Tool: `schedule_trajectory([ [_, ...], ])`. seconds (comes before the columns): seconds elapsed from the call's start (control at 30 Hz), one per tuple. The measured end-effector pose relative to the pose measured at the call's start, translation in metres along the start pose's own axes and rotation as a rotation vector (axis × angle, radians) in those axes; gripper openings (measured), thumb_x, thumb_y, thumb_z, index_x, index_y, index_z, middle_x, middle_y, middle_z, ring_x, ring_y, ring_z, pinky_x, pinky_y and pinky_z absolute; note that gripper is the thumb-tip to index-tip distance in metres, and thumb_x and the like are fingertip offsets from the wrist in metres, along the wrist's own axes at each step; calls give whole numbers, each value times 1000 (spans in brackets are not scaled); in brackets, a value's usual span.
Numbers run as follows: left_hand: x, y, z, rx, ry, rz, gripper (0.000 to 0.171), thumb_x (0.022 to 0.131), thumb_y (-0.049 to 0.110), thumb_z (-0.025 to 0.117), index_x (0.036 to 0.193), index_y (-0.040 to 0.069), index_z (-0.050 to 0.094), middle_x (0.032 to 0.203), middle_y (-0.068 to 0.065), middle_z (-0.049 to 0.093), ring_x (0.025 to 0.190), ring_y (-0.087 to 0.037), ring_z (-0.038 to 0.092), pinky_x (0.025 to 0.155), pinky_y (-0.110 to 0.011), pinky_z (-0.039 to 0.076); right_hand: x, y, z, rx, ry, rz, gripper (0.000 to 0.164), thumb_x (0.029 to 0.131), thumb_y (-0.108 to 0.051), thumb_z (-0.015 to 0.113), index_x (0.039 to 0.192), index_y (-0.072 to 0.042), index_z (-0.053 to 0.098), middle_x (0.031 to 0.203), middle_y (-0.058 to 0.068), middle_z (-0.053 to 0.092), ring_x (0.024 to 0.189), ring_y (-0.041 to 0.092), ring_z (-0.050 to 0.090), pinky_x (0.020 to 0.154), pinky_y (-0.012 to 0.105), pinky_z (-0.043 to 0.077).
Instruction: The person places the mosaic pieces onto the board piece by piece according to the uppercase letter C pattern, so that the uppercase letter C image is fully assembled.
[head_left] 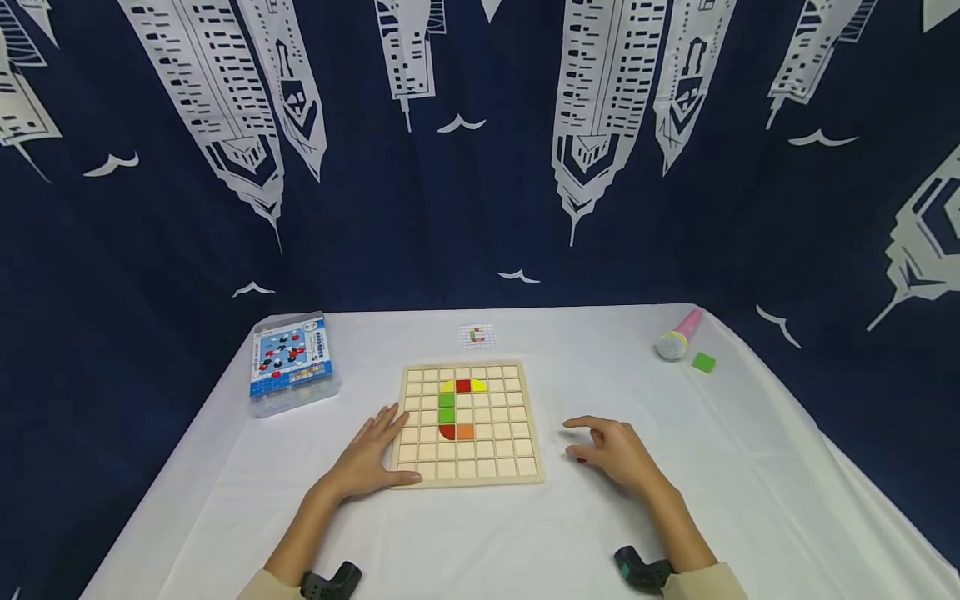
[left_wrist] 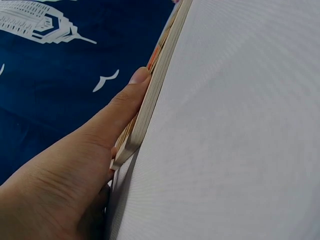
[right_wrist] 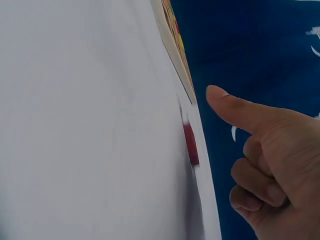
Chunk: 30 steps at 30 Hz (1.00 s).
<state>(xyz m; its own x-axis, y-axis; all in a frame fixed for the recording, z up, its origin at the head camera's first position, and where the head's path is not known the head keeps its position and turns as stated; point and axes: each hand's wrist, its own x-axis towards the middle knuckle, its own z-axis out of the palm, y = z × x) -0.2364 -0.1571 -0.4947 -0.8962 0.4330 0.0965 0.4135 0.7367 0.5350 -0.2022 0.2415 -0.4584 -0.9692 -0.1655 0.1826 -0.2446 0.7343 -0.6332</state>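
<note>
A wooden grid board (head_left: 498, 475) lies on the white table. Its coloured tiles form a bracket shape: a red square (head_left: 463, 386) between two yellow pieces, green squares (head_left: 447, 400) down the left, then a rounded red piece (head_left: 447, 432) and an orange square (head_left: 465, 432). My left hand (head_left: 367, 458) rests spread at the board's near left corner, thumb (left_wrist: 140, 76) along the near edge. My right hand (head_left: 618, 454) hovers right of the board, index finger and thumb apart, nothing between them. A dark red piece (right_wrist: 191, 145) lies on the cloth by it, largely hidden in the head view.
A small pattern card (head_left: 477, 336) lies behind the board. The plastic box with a blue label (head_left: 292, 362) is at the back left. Toward the back right are a pink toy microphone (head_left: 678, 335) and a green square (head_left: 703, 362). A dark blue printed curtain (head_left: 450, 208) hangs behind.
</note>
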Motion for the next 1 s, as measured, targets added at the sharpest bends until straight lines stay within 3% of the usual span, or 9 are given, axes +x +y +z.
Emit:
schedule_trajectory([
  [0.23,1,-1,-3,-5,10,-8,108,63,68,68,145,10,30,153,-10,14,140,-28,7,112,-45,7,-9,26,-8,-20,-14,-16,28,72,-29,78,98,-18,71,49,-9,29,45,3,20,41,20,22],
  [0.4,2,-1,-4,7,13,-12,108,63,69,68,145,10,30,153,-10,15,140,-27,7,112,-44,8,-2,27,-4,-19,-11,-41,23,75,-29,77,93,-18,70,49,-10,30,45,2,21,41,19,23],
  [0.6,2,0,-6,4,19,-12,108,62,69,68,145,10,30,153,-10,15,140,-27,7,112,-44,8,23,-4,9,0,-5,-117,20,76,-26,76,95,-18,70,50,-10,29,46,3,22,42,19,21],
  [0.77,2,0,-4,-8,22,-6,108,63,68,69,145,10,31,153,-10,16,140,-27,8,112,-44,7,46,-35,34,72,-52,-191,23,78,-26,75,98,-15,71,50,-9,30,45,3,23,41,19,21],
  [1.0,-1,0,-2,-2,0,13,108,63,68,68,145,7,29,153,-11,15,140,-27,7,112,-43,7,59,-51,68,131,-123,-193,23,80,-25,73,100,-14,71,47,-8,31,42,2,23,39,18,23],
])
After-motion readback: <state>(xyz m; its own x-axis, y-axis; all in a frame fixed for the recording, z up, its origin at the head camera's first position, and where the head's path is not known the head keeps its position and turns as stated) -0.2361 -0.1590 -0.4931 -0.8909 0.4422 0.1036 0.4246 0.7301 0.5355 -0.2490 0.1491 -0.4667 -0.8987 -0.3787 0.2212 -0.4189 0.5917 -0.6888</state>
